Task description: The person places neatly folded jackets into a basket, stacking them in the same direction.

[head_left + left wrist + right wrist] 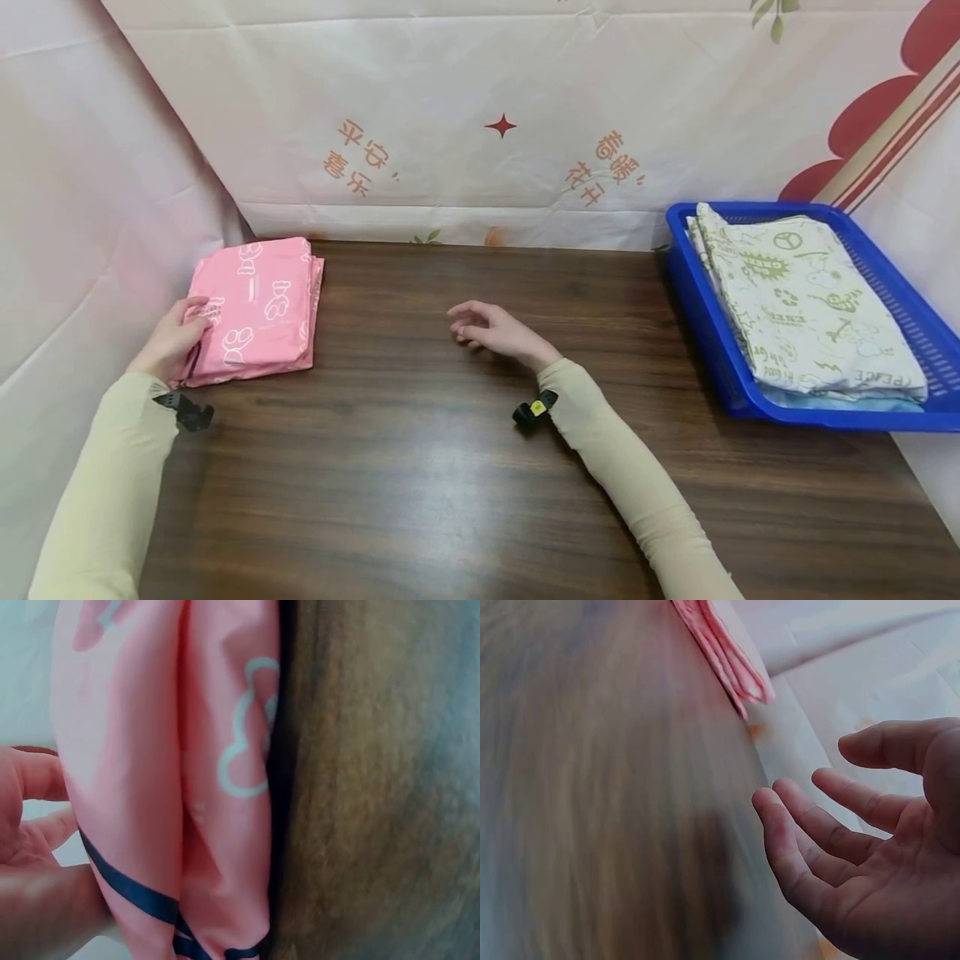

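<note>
A thick folded pink cloth [266, 312] with white line drawings lies at the left of the table; its layered side and dark blue trim show in the left wrist view. My left hand [174, 342] touches its upper face near the left edge, thumb and fingers apart, without being wrapped round it. Over the middle of the table hangs my right hand [498, 331], fingers loosely bent and holding nothing. In the right wrist view, the palm and fingers of that hand [855, 855] show, with the pink cloth [724, 660] beyond.
A blue plastic basket [701, 333] stands at the right, holding a folded white cloth [817, 300] with green prints and light blue fabric beneath. The brown wooden table [420, 467] meets a printed white curtain [450, 100] at the back; white sheets hang on both sides.
</note>
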`<state>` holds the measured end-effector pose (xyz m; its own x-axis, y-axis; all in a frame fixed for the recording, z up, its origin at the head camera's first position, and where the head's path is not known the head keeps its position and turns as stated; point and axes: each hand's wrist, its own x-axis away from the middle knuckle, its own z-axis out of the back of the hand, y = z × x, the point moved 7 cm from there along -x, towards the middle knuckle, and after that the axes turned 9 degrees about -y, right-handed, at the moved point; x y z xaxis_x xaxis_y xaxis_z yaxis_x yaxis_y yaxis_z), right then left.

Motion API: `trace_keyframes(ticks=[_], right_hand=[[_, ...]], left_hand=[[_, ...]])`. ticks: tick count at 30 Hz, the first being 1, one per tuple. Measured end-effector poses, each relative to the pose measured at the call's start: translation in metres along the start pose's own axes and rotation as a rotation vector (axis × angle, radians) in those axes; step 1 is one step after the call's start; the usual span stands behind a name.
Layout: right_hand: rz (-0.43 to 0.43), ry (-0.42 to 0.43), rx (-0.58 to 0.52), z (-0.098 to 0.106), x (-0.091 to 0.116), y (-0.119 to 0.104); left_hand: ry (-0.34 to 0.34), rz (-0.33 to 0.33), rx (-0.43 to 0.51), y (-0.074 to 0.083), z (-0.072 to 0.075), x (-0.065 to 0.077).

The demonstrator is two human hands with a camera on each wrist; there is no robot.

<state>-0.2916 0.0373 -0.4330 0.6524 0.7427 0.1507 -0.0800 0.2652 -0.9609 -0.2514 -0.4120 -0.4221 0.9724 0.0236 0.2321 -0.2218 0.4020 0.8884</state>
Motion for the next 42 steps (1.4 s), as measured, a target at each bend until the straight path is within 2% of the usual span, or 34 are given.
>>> trace_keyframes(ticks=[5,8,11,14,20,28,31,35,38,42], right_hand=[[0.017,-0.035,0.025,-0.022,-0.021,-0.006],[0.019,-0.063,0.037,-0.034,-0.03,-0.012],[0.014,-0.095,0.043,-0.044,-0.037,-0.017],[0.005,-0.111,0.037,-0.051,-0.043,-0.018],[-0.01,-0.092,-0.023,-0.063,-0.057,-0.019],[-0.051,-0.043,-0.257,-0.093,-0.077,-0.019],[-0.045,-0.011,-0.436,-0.103,-0.087,-0.018],[0.0,0.023,-0.692,-0.117,-0.102,-0.02],[0.045,0.055,-0.82,-0.127,-0.112,-0.025],[0.059,0.089,-0.885,-0.138,-0.12,-0.034]], left_hand=[[-0.007,0.008,0.171,-0.004,-0.001,-0.004],[-0.056,-0.007,0.294,-0.005,-0.005,-0.003],[-0.111,-0.045,0.369,-0.006,-0.008,-0.001],[-0.143,-0.067,0.406,-0.004,-0.012,0.001],[-0.18,-0.05,0.44,0.0,-0.024,0.005],[-0.201,-0.032,0.372,0.0,-0.035,0.011],[-0.198,-0.003,0.305,0.0,-0.037,0.012],[-0.198,0.032,0.262,0.0,-0.037,0.013],[-0.199,0.034,0.294,0.0,-0.037,0.014],[-0.204,0.017,0.395,0.001,-0.035,0.015]])
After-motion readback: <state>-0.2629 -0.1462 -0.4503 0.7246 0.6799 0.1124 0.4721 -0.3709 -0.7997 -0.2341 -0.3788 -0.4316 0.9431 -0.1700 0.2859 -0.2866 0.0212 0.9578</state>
